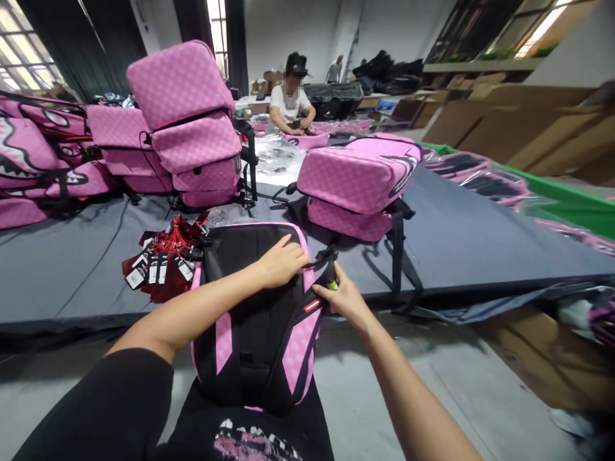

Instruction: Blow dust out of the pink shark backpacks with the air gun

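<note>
L hand is pressing flat, fingers together, on black-and-pink checkered fabric backpack at frame centre-bottom; R hand is pinching its black strap w/ a small green item. One backpack, 2 hands.

Bag factory floor or packing workshop, judged by the stock. Identical pink checkered backpacks are stacked in piles on a low grey padded work platform. A heap of red hang tags is laid out beside them. Flattened cardboard cartons are piled along the right wall, with clear plastic bags spread on green sheeting. A second worker is seated at the far end, handling another pink bag. Bare concrete floor, large industrial windows.
</note>
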`<action>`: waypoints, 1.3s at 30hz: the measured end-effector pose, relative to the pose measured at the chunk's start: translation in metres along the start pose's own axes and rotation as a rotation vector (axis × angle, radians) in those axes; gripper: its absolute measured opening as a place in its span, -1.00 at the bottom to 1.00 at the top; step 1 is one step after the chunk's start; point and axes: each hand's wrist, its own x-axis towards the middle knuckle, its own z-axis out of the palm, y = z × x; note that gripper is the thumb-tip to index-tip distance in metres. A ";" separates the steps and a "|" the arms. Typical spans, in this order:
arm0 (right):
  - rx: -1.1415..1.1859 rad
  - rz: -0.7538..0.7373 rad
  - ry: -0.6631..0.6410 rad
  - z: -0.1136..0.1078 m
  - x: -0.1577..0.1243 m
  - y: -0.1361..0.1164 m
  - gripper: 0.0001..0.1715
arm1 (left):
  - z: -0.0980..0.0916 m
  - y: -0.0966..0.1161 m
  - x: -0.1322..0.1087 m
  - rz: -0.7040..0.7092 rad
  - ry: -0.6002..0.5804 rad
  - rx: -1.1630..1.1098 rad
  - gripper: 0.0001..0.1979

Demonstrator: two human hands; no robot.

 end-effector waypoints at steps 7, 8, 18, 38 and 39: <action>0.366 0.204 0.109 -0.030 -0.030 -0.032 -0.16 | 0.020 -0.029 0.015 -0.035 0.007 0.101 -0.55; 0.521 0.222 -0.026 -0.022 -0.034 -0.038 -0.18 | 0.020 -0.030 0.014 -0.084 0.047 0.105 -0.47; 0.596 0.177 -0.136 0.042 -0.061 -0.002 -0.32 | 0.001 -0.050 0.022 0.082 -0.173 -0.041 -0.49; 0.228 -0.024 0.441 0.055 -0.050 0.016 -0.77 | 0.005 -0.026 0.003 0.078 -0.153 -0.181 -0.61; 0.182 -0.008 0.429 0.056 -0.047 0.015 -0.75 | 0.009 -0.017 0.000 0.058 -0.141 -0.203 -0.65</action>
